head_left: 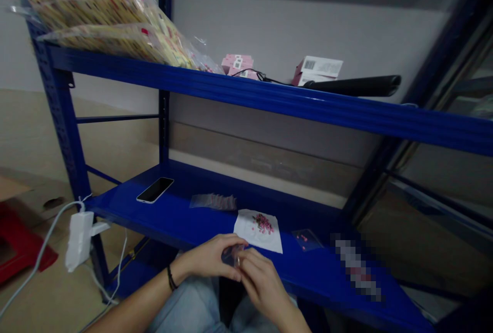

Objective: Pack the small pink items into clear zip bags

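Single head-worn view, facing forward and down from above lap. Close on left hand (210,258) and right hand (262,287) at lower shelf (181,225) of blue metal rack (57,117); wide framing reaches upper shelf (231,92), wall (288,30), floor (57,302).

Clear packet (231,255) mostly hidden between left hand (210,257) and right hand (262,286); pixelated shelf item (357,269), unreadable.

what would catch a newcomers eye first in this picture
The bright blue steel shelving stands out first, with bulging clear bags of printed packets piled at the left of its upper shelf. Low in the middle, the left hand and right hand hold a small clear plastic bag just in front of the lower shelf. Beside them lies a white paper sheet heaped with small pink pieces, and a smartphone lies further left.
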Demonstrator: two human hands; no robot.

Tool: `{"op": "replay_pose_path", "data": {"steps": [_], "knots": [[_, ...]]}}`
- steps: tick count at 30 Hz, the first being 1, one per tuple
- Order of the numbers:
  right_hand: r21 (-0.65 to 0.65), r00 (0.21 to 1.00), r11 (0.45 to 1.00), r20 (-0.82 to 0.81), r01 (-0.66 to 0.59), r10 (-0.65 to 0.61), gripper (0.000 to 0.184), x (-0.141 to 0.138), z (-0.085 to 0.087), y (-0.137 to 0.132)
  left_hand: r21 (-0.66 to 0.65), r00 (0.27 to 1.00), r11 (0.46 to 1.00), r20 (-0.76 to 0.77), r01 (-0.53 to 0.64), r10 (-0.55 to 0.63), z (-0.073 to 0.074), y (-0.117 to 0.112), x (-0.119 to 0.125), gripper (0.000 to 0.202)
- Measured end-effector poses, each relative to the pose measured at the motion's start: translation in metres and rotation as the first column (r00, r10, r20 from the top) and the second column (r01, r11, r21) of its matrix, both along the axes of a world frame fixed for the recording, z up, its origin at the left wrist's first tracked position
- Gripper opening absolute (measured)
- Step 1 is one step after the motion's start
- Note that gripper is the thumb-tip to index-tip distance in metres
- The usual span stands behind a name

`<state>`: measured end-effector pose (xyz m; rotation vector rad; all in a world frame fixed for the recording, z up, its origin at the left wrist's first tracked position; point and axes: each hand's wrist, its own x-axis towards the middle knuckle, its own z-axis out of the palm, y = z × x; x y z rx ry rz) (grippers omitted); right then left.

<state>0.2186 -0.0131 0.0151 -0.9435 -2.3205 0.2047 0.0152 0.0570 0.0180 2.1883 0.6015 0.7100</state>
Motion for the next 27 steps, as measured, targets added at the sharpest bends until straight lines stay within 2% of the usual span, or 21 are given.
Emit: {"op": "replay_pose_path", "data": {"steps": [3,6,12,16,18,20,22,23,25,27], "knots": [[-0.002,1.0,1.0,0.003,-0.008,0.008,0.023,0.004,0.004,-0.003,0.004,1.0,1.0,0.026,0.009,-0.009,0.003,-0.003,0.001,0.071],[0.011,0.995,1.0,0.097,0.01,-0.011,0.033,0.009,0.012,-0.005,0.009,0.999,0.999,0.035,0.04,-0.04,0.006,-0.004,-0.001,0.067],[-0.045,0.978,0.999,0.21,0.002,0.007,0.025,0.01,0.028,-0.014,0.038,1.0,0.999,-0.013,0.02,-0.02,0.004,-0.004,-0.003,0.065],[-0.057,0.994,0.998,0.11,-0.023,0.029,0.028,0.02,0.025,-0.008,0.056,0.999,0.998,-0.035,-0.012,0.014,0.007,-0.005,-0.004,0.061],[-0.053,0.997,0.996,-0.022,0.078,-0.079,0.025,0.036,0.019,0.006,0.037,0.999,0.999,-0.021,-0.029,0.03,0.007,-0.003,-0.005,0.057],[-0.066,0.94,0.948,-0.127,0.312,-0.318,0.024,0.056,0.011,0.026,-0.021,0.998,0.998,0.035,-0.06,0.061,0.003,0.002,-0.002,0.057],[-0.096,0.824,0.828,-0.086,0.553,-0.56,0.024,0.073,0.003,0.047,-0.107,0.984,0.99,0.141,-0.095,0.109,-0.002,0.01,0.008,0.055],[-0.106,0.77,0.767,-0.022,0.632,-0.638,0.023,0.079,-0.001,0.056,-0.149,0.97,0.983,0.202,-0.106,0.135,-0.006,0.015,0.015,0.055],[-0.106,0.698,0.69,0.115,0.716,-0.707,0.022,0.083,-0.007,0.069,-0.202,0.931,0.972,0.314,-0.124,0.184,-0.011,0.024,0.033,0.052],[-0.094,0.666,0.662,0.19,0.743,-0.721,0.022,0.079,-0.012,0.076,-0.206,0.891,0.965,0.389,-0.163,0.234,-0.015,0.03,0.053,0.048]]}}
